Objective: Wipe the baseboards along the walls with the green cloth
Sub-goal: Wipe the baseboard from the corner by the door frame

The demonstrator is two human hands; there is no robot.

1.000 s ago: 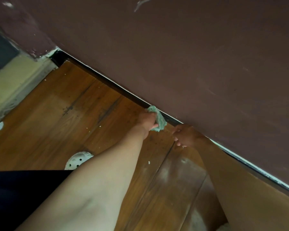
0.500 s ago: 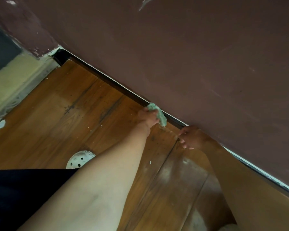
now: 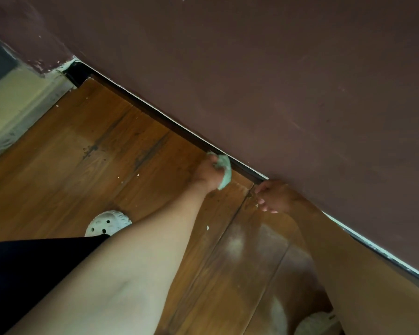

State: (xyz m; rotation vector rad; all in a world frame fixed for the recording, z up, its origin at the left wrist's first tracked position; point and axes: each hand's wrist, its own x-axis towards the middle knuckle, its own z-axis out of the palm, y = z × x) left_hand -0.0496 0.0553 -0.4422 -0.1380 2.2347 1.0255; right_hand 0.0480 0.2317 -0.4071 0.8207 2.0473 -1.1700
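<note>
The dark baseboard (image 3: 155, 116) runs diagonally from upper left to lower right under the maroon wall (image 3: 276, 81), with wooden floor (image 3: 82, 153) lying open along it towards the upper-left corner. At centre frame the left hand (image 3: 207, 175) grips the green cloth (image 3: 224, 169), a pale crumpled wad against the baseboard, its long axis slanting down-right, steeper than the strip. Just right, the right hand (image 3: 276, 195) rests, fingers loosely curled, holding nothing

floor: brown wood planks (image 3: 82, 165), dark stains, pale dusty patch near right
shoe: white perforated shoe (image 3: 108, 223) on planks, partly hidden
debris: small white flecks (image 3: 207, 228) scattered
far edge: meets dark baseboard (image 3: 169, 122)
</note>
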